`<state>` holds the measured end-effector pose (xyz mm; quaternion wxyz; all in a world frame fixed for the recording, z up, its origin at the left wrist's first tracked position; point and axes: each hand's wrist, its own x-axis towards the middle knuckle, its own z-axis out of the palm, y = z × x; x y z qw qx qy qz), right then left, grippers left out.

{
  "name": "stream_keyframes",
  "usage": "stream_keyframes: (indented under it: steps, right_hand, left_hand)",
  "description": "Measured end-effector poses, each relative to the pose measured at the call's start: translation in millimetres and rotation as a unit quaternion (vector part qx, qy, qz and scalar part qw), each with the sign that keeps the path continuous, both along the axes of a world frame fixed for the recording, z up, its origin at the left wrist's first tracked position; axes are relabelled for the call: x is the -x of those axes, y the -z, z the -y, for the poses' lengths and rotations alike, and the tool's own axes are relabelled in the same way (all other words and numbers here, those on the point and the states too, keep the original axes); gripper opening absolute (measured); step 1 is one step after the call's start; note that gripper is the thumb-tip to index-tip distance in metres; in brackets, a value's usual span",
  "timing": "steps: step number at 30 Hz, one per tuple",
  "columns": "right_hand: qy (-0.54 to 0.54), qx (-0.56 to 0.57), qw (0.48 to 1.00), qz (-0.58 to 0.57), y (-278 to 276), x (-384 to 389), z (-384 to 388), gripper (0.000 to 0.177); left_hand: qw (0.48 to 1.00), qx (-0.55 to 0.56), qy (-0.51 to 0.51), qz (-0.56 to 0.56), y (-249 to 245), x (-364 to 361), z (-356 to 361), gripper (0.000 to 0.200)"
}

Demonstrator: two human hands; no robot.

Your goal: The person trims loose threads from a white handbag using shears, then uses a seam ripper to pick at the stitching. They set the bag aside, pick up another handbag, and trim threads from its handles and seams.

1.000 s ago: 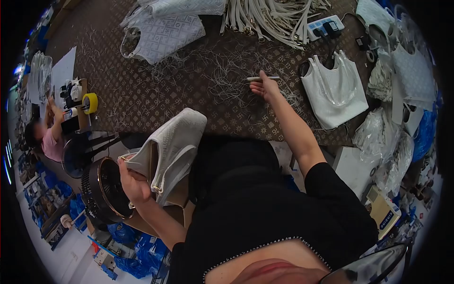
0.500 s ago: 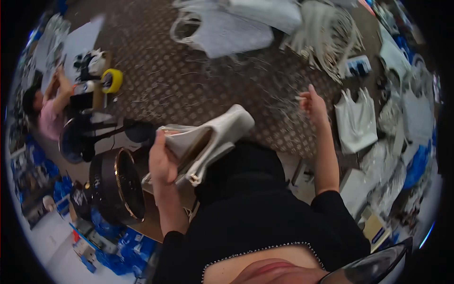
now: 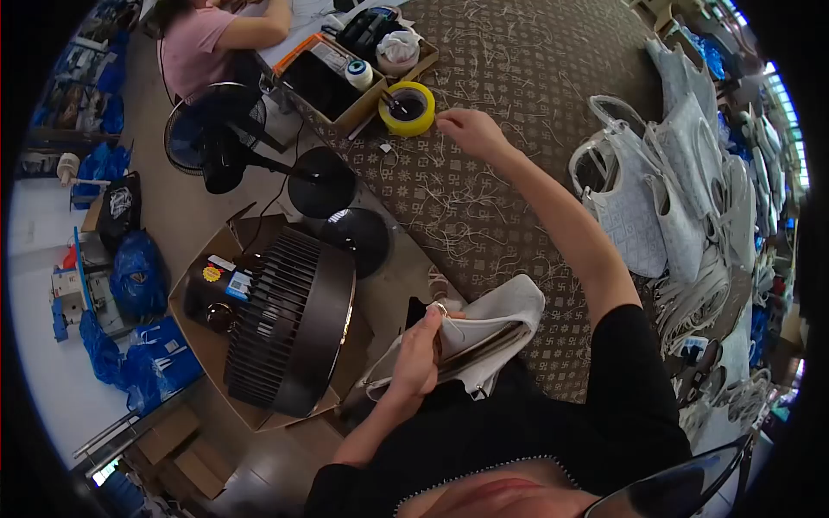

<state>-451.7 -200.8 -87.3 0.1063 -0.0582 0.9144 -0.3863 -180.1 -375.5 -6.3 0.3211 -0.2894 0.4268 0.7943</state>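
Note:
My left hand (image 3: 416, 358) grips a white handbag (image 3: 509, 326) on my lap, its thumb up at the rim by a metal ring. The mouth of the bag gapes and shows a brown zip edge. My right hand (image 3: 471, 134) is stretched far out over the table, fingers curled together, with the fingertips right beside a roll of yellow tape (image 3: 408, 110). Whether they touch the roll, or pinch something small, is hidden. A dark slim object stands in the hole of the roll.
Loose threads litter the patterned tabletop (image 3: 518, 216). A box (image 3: 345, 112) with a thread spool (image 3: 358, 73) stands beyond. White bags (image 3: 630, 198) and straps (image 3: 704, 298) are piled at right. A fan (image 3: 289, 319) sits in a carton at left; a person (image 3: 203, 47) works behind another fan (image 3: 216, 142).
The view has swung left. My right hand has gone from the right side of the table across to the yellow tape roll. My left hand still keeps the handbag on my lap.

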Motion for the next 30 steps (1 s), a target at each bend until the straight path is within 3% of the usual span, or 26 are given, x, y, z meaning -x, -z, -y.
stream_keyframes:
  steps: [3,5,9,11,16,20,22,24,26,28,30]
  right_hand:
    - [-0.017,-0.090,0.995,0.041,23,56,48,0.030]
    - [-0.027,-0.230,0.973,0.017,49,82,69,0.031]
    - [0.006,-0.277,0.960,-0.023,78,100,90,0.035]
    - [-0.038,-0.277,0.960,-0.025,68,63,94,0.034]
    - [-0.021,0.019,0.999,-0.026,28,20,22,0.032]
    - [0.031,0.259,0.963,-0.072,-86,-66,-34,0.031]
    - [0.016,0.365,0.929,-0.057,-110,-109,-53,0.025]
    - [-0.002,0.402,0.916,-0.020,-133,-193,-77,0.021]
    - [0.021,0.348,0.937,0.011,-141,-262,-94,0.018]
    - [-0.043,0.261,0.964,-0.015,-144,-300,-99,0.013]
    - [0.015,0.187,0.982,-0.008,-141,-345,-96,0.017]
  left_hand:
    - [0.999,-0.029,-0.021,0.037,0,9,11,0.045]
    - [0.999,-0.034,-0.028,0.032,3,16,16,0.045]
    - [1.000,-0.011,-0.022,0.013,9,16,22,0.045]
    - [1.000,-0.013,-0.016,0.016,8,19,21,0.046]
    - [0.996,-0.073,-0.052,0.019,7,13,10,0.048]
    - [0.995,-0.080,-0.060,0.031,-6,2,-9,0.048]
    - [0.995,-0.078,-0.054,0.023,-11,-6,-22,0.048]
    - [0.996,-0.077,-0.038,0.014,-15,-17,-37,0.047]
    - [0.998,-0.065,-0.009,0.008,-18,-31,-53,0.047]
    - [0.998,-0.056,0.025,0.000,-21,-45,-71,0.046]
    - [0.995,-0.083,0.059,0.000,-25,-57,-85,0.045]
